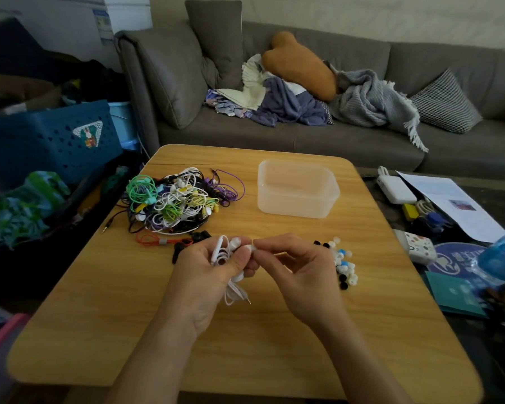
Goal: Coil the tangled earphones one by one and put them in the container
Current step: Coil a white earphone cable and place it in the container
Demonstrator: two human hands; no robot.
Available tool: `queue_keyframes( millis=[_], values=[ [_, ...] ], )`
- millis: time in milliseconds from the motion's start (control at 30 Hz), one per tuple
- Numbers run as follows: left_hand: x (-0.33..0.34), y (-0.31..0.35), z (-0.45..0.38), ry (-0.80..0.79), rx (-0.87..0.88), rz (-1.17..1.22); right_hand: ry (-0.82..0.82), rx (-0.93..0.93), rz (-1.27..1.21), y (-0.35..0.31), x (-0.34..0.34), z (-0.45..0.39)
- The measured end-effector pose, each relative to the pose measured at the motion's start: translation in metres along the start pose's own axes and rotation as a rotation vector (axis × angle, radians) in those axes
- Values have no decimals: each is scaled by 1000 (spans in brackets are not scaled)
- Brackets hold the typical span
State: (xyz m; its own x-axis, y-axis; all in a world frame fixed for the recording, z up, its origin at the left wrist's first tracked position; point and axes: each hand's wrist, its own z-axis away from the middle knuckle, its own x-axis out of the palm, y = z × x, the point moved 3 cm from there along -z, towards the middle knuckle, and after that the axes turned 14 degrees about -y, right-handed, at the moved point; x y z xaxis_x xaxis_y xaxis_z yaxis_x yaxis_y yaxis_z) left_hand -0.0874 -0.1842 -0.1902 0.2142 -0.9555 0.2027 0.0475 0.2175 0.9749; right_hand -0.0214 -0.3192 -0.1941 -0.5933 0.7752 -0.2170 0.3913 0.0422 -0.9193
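A blue perforated crate (50,138) stood off the left edge of the wooden desk (164,330); on the desk's far left lay the tangled pile of earphones (172,199), green, white, yellow, purple and black cords knotted together, with an orange cable (152,239) just in front of it; the left hand (207,275) was held above the desk's middle, its grip clamped around a white earphone (223,253), whose looped cord showed between the fingers while the rest hung below the palm with the plug at the bottom; the right hand (301,272) met it fingertip to fingertip, its grip pinched together on a white bud end of that same earphone; behind the hands the clear plastic container (299,192) sat on the desk's far right; a scatter of small ear tips (343,265), white, black and blue, lay just right of the right hand; a grey sofa (303,135) stood behind the desk.
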Motion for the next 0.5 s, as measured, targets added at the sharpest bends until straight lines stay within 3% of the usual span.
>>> queue_keyframes(
  millis=[200, 400, 500],
  values=[
    [5, 5, 4, 78, 100, -127, 21, 160, -136, 7, 1, 1],
    [9, 12, 4, 101, 336, -560, -108, 465, -788, 14, 9, 5],
    [8, 11, 3, 68, 376, -763, -127, 500, -832, 14, 6, 6]
  ],
)
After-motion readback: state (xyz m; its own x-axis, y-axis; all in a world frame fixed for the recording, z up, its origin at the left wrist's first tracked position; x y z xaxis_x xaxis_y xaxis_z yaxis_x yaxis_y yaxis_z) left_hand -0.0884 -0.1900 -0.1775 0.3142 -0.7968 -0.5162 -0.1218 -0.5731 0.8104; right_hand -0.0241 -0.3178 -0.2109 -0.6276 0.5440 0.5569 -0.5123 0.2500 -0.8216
